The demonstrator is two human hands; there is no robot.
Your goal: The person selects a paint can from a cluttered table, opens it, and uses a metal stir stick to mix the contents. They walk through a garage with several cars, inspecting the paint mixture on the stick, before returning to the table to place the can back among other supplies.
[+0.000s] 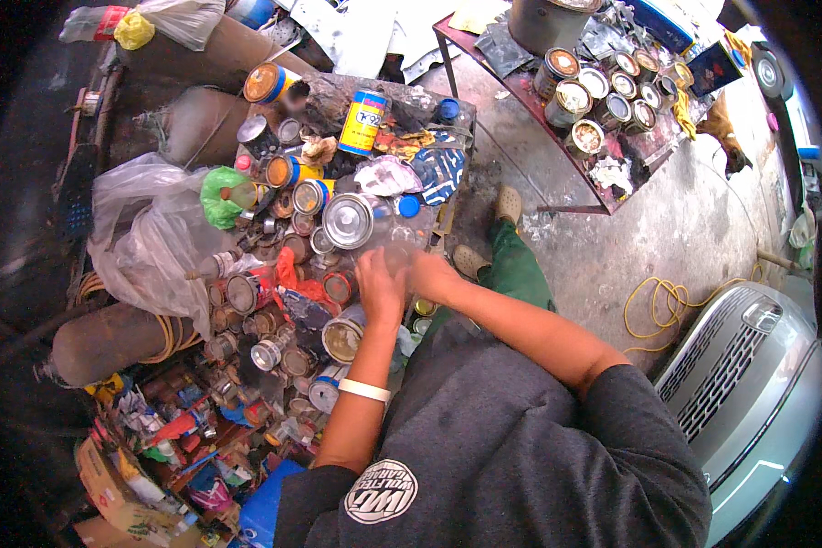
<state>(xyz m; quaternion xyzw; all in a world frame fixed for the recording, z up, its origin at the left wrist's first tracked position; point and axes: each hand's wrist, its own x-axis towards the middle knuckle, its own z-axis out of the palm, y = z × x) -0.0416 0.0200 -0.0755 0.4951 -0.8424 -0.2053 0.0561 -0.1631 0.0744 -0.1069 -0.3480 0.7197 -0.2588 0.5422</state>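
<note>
Grey floor, cluttered bench, hands perhaps touching

Bright light whitens the stained grey floor around a dark-red metal table; shadow darkens the left.

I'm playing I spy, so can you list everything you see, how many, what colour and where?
Cluster of cans: many, mixed colours, left and centre
Tall can: one, yellow and blue, upper centre
Lidded can: one, silver, centre
Bag: one, green, left
Plastic sheet: one, clear, left
Cylinder: one, brown, left
Small clutter: uncountable, mixed, lower left
Table: one, dark red, upper right
Table cans: about twelve, silver and rusty, upper right
Cord: one, yellow, right
Car front: one, silver, lower right
Wristband: one, white, left wrist
Left hand, right hand: two, bare, centre, blurred
</note>
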